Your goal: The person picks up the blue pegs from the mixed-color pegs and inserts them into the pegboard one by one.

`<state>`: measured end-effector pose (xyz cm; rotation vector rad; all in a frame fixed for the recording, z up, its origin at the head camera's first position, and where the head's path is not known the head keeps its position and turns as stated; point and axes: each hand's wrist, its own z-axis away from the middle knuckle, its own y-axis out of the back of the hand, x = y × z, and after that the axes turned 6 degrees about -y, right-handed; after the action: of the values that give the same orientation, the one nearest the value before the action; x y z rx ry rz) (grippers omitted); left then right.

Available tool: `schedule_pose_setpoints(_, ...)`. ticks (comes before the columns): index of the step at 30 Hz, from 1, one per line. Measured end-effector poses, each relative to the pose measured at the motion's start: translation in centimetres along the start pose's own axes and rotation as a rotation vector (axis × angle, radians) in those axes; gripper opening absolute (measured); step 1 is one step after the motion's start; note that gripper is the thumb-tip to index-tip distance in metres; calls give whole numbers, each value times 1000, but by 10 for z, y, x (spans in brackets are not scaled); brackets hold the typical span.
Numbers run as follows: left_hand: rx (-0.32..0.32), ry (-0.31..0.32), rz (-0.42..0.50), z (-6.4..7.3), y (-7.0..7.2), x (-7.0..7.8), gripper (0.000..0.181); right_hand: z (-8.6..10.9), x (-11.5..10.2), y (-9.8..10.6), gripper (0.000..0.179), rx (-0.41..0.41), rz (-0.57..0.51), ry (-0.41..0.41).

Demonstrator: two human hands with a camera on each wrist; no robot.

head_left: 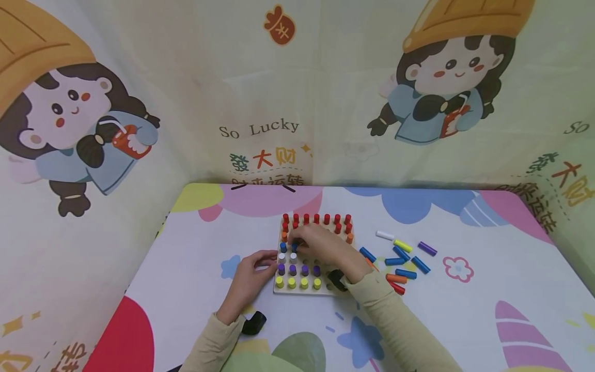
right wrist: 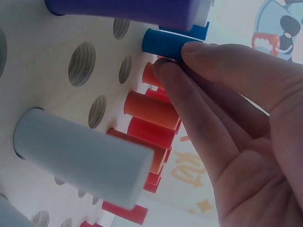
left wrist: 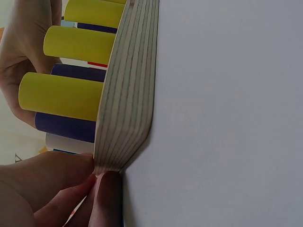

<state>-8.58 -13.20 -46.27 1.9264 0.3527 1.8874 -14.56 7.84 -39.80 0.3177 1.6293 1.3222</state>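
Observation:
A wooden pegboard point(head_left: 297, 293) lies on the table, with rows of red pegs point(head_left: 306, 218), orange, blue, white, purple and yellow pegs point(head_left: 291, 283) standing in it. My left hand point(head_left: 251, 276) is at its left side. In the left wrist view, the thumb and a finger pinch the corner of the board's layered edge point(left wrist: 132, 75). My right hand point(head_left: 325, 248) reaches over the board. Its thumb and fingertip pinch a blue peg point(right wrist: 160, 43), upright at the blue row. Several bare holes point(right wrist: 82, 64) show near a white peg point(right wrist: 80, 153).
Loose pegs lie on the table right of the board: several blue pegs point(head_left: 420, 264), a purple peg point(head_left: 427, 248), a yellow peg point(head_left: 402, 245), a white peg point(head_left: 385, 235), orange ones and a red peg point(head_left: 396, 288). A printed cloth wall point(head_left: 344, 129) rises behind the table.

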Motion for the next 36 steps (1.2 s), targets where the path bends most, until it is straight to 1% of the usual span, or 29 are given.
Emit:
schedule_pose_setpoints(7, 1, -2, -2, 0, 0, 0, 29, 4, -1, 4, 20, 13, -24, -3)
schedule_pose_setpoints(13, -1, 8, -11, 0, 0, 2, 29, 9, -1, 6, 17, 66, -13, 12)
schedule_pose_setpoints(15, -2, 10, -13, -1, 0, 2, 29, 11, -1, 7, 17, 73, -4, 8)
schedule_pose_setpoints(22, -2, 14, -8, 0, 0, 3, 30, 20, -3, 14, 21, 70, -23, -26)
schedule_pose_setpoints(30, 0, 20, -19, 0, -1, 1, 30, 31, -2, 19, 21, 93, 13, -46)
schedule_pose_setpoints(36, -2, 16, -24, 1, -1, 0, 30, 38, 1, 22, 21, 113, 31, -41)
